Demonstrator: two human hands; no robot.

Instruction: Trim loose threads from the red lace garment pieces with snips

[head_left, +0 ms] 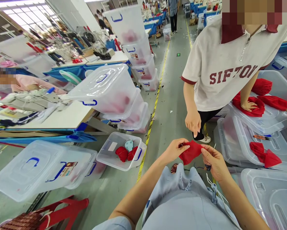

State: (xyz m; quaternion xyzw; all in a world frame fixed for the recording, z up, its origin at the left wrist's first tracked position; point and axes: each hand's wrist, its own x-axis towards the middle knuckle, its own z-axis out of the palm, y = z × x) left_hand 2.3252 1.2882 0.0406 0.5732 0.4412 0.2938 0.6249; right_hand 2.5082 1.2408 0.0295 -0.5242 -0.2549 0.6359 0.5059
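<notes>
A small piece of red cloth (pixel 190 154) is stretched between my two hands, in front of my body. My left hand (pixel 174 150) pinches its left edge between thumb and fingers. At the right corner, my right hand (pixel 215 160) pinches it the same way. A small dark object (pixel 207 167) shows under the fingers of my right hand; its kind is unclear. Just beyond the cloth, another person's hand (pixel 193 123) points down towards it. That person's other hand (pixel 249 105) rests on red cloth pieces (pixel 247 101) on a box lid at the right.
Lidded clear boxes (pixel 233 140) stand at my right, with orange-handled snips (pixel 262 137) and a red piece (pixel 265 154) on top. On the left, an open box (pixel 109 156) holds red bundles. Stacked boxes (pixel 102 92), a red stool (pixel 71 207) and sewing tables line the aisle.
</notes>
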